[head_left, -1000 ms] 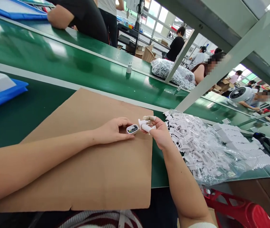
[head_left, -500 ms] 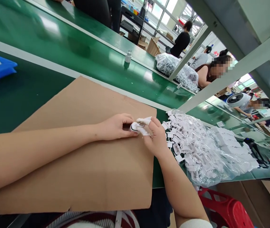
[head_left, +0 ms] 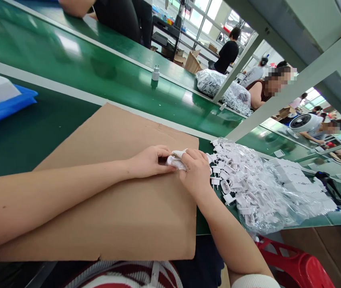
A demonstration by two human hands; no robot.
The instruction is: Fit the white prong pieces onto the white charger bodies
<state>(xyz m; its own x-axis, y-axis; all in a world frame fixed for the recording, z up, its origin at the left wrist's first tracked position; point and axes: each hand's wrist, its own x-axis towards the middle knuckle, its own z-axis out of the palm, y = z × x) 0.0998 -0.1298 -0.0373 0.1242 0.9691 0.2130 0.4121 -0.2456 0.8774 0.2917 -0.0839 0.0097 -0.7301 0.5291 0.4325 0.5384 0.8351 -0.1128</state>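
Observation:
My left hand (head_left: 149, 162) is closed, thumb and fingers pinching a small white charger casing (head_left: 172, 161) over the cardboard sheet (head_left: 128, 224). From the other side my right hand (head_left: 197, 170) bends its fingers over the same casing and presses on it. White coverings wrap some of the right fingertips. Most of the casing is hidden by the fingers. Just right of my right hand, loose white plug parts (head_left: 216, 170) spill from a clear plastic bag (head_left: 260, 196).
A white two-pin charger (head_left: 155, 73) stands upright on the green conveyor belt (head_left: 113, 72). A blue tray (head_left: 17, 105) with white sheets is at left. A metal post (head_left: 278, 96) slants at right, above a red stool (head_left: 305, 264). Co-workers sit beyond.
My right fingers have folded down closer over the casing, whose dark-ringed end no longer shows. The charger on the belt has shifted left. My view has turned slightly left.

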